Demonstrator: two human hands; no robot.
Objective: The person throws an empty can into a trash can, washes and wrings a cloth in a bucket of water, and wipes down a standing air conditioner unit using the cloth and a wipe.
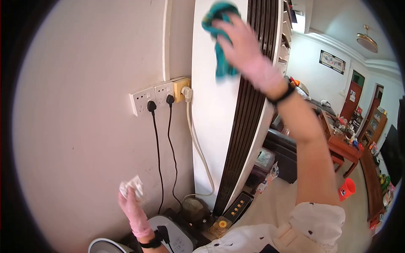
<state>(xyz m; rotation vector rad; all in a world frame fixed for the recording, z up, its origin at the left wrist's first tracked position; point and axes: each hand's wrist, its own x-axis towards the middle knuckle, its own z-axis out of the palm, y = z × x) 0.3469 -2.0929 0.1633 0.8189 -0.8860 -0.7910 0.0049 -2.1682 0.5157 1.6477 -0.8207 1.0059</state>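
Observation:
My right hand, in a pink glove, is raised high and closed on a green cloth. The cloth lies against the white side panel of a tall cabinet; hand and cloth are slightly blurred. Low at the left, my left hand, also gloved in pink, pinches a crumpled white tissue in front of the pale wall.
Wall sockets hold black plugs and a white plug, their cords hanging down. Below stand a white appliance and a round white bin. A red bucket and wooden desk are at right.

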